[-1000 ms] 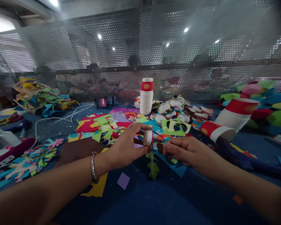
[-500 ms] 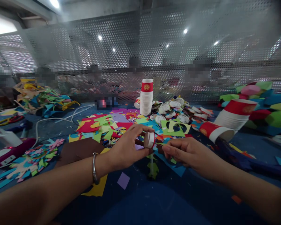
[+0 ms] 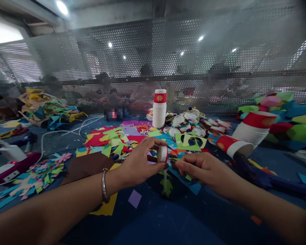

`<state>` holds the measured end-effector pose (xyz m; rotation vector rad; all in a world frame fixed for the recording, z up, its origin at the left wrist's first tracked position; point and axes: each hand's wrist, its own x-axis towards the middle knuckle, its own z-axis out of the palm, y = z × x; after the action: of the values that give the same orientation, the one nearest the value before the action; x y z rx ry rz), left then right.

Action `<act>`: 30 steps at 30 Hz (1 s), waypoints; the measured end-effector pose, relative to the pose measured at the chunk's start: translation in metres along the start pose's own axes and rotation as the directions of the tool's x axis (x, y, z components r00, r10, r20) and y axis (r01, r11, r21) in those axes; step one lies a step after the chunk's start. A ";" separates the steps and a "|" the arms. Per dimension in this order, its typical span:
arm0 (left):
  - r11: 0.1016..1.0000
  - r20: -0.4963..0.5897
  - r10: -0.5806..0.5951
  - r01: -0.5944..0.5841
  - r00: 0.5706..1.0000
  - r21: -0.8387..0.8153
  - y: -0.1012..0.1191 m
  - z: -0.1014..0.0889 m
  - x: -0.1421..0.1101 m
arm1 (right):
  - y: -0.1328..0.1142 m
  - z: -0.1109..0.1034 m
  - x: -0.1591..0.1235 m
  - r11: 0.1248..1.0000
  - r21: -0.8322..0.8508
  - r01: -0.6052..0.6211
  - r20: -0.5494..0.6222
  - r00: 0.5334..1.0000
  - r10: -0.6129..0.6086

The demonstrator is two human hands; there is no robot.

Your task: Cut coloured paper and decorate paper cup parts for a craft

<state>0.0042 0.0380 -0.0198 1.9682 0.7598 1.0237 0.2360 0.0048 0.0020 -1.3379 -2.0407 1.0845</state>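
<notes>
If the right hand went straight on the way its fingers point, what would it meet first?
Probably the short, round, white paper cup piece with a red edge, pinched in the left hand; depth is unclear, so the right hand might touch the left thumb first.

The left hand point(image 3: 136, 165) holds a red-rimmed white cup piece point(image 3: 162, 154) near the right hand point(image 3: 202, 170).
</notes>
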 end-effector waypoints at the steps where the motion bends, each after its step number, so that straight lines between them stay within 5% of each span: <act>1: 1.000 -0.008 0.000 0.000 1.000 -0.008 0.000 0.000 0.000 | 0.000 0.000 0.000 1.000 0.014 -0.005 0.003 1.000 0.005; 13: 0.991 0.022 0.119 -0.120 0.993 0.065 -0.003 0.001 -0.002 | 0.002 -0.001 0.001 0.977 0.212 0.000 0.002 1.000 -0.001; 30: 0.975 0.028 0.207 -0.209 0.978 0.074 -0.001 0.000 -0.003 | 0.002 0.000 -0.001 0.962 0.273 0.007 0.005 1.000 -0.009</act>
<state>0.0024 0.0365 -0.0222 2.1560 0.5988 1.1089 0.2372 0.0046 0.0000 -1.1861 -1.8187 1.3132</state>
